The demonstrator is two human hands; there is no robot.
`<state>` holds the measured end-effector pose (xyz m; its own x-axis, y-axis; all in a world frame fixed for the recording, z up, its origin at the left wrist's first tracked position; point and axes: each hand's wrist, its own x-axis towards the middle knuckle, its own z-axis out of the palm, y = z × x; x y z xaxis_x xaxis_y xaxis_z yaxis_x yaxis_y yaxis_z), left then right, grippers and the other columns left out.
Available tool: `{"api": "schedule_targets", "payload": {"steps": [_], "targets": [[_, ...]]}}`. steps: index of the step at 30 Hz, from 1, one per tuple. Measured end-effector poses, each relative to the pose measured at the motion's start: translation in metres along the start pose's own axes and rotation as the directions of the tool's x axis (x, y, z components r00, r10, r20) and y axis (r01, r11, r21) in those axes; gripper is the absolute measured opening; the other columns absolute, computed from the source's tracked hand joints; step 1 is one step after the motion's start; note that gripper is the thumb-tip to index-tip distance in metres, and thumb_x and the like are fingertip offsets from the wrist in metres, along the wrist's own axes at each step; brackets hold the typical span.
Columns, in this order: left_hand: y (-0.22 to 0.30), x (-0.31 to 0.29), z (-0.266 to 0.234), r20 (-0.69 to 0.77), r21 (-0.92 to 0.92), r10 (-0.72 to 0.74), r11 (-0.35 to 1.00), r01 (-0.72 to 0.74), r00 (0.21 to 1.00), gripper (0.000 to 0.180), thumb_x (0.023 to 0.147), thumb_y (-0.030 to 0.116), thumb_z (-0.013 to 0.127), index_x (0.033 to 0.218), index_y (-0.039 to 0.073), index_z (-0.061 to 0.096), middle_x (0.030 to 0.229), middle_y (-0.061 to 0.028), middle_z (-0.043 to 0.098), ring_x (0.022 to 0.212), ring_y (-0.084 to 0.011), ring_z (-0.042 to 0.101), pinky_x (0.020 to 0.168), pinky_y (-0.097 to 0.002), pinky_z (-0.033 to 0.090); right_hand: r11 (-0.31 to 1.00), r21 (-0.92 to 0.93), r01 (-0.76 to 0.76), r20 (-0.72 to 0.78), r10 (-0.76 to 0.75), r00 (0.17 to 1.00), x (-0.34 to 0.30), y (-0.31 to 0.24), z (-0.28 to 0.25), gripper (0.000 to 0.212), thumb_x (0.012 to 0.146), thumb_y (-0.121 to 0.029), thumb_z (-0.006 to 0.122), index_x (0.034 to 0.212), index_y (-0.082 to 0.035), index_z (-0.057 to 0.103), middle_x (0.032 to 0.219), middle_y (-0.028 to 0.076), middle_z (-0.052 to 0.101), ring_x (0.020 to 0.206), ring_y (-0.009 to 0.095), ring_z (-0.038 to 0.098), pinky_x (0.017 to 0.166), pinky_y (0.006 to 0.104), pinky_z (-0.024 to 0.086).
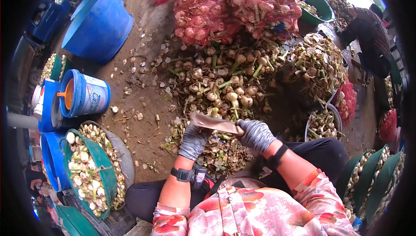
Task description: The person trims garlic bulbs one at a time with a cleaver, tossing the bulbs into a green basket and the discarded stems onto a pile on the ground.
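A broad-bladed knife (217, 124) lies crosswise in front of me, its blade reaching left. My right hand (255, 135), in a grey knitted glove, is closed round its handle. Beneath the far left end of the blade is my left hand (193, 141), gloved the same way and curled. The blade covers its fingertips, so whatever they hold is hidden. Just beyond both hands spreads a heap of garlic bulbs (232, 95) with thick green stems. Cut stems and peelings (225, 156) lie below the knife, between my legs.
Red net sacks of garlic (201, 10) stand behind the heap. Left are a blue tub (97, 26), a blue bucket (89, 95) and a green basket of trimmed garlic (110, 175). Right are a trimmings pile (318, 62), a metal basin (336, 117), green baskets (368, 177) and another person (368, 32).
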<state>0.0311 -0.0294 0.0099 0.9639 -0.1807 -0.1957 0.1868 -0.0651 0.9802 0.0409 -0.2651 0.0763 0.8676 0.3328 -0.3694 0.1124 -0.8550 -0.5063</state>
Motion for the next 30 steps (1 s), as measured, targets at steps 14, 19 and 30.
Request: {"api": "schedule_targets", "payload": {"steps": [14, 19, 30], "targets": [[0.058, -0.055, 0.058, -0.066, 0.052, 0.081, 0.996, -0.078, 0.995, 0.048, 0.081, 0.014, 0.076, 0.121, 0.005, 0.053, 0.106, -0.0109, 0.062, 0.090, -0.0203, 0.063, 0.076, -0.0312, 0.055, 0.693, 0.718, -0.062, -0.001, 0.089, 0.996, -0.035, -0.017, -0.010, 0.046, 0.082, -0.042, 0.077, 0.098, -0.001, 0.065, 0.079, 0.005, 0.064, 0.075, 0.013, 0.053, 0.071, 0.0319, 0.048], [0.042, -0.060, 0.044, -0.005, -0.243, 0.179, 0.954, -0.174, 0.984, 0.065, 0.091, 0.031, 0.069, 0.142, 0.005, 0.040, 0.127, -0.0079, 0.057, 0.111, -0.0173, 0.057, 0.096, -0.0291, 0.046, 0.080, 0.959, -0.273, 0.260, 0.138, 0.956, -0.048, 0.000, -0.003, 0.027, 0.088, -0.038, 0.072, 0.093, -0.013, 0.062, 0.060, -0.002, 0.050, 0.051, 0.010, 0.047, 0.046, 0.0304, 0.038], [0.032, -0.068, 0.056, 0.014, -0.387, -0.006, 0.922, 0.011, 1.000, 0.056, 0.087, 0.017, 0.072, 0.135, 0.005, 0.046, 0.125, -0.0055, 0.058, 0.115, -0.0177, 0.055, 0.098, -0.0341, 0.045, 0.961, 0.237, 0.140, -0.254, -0.077, 0.964, -0.067, 0.004, 0.006, 0.023, 0.081, -0.025, 0.072, 0.092, -0.007, 0.062, 0.077, 0.018, 0.064, 0.072, 0.038, 0.063, 0.065, 0.0432, 0.051]]}}
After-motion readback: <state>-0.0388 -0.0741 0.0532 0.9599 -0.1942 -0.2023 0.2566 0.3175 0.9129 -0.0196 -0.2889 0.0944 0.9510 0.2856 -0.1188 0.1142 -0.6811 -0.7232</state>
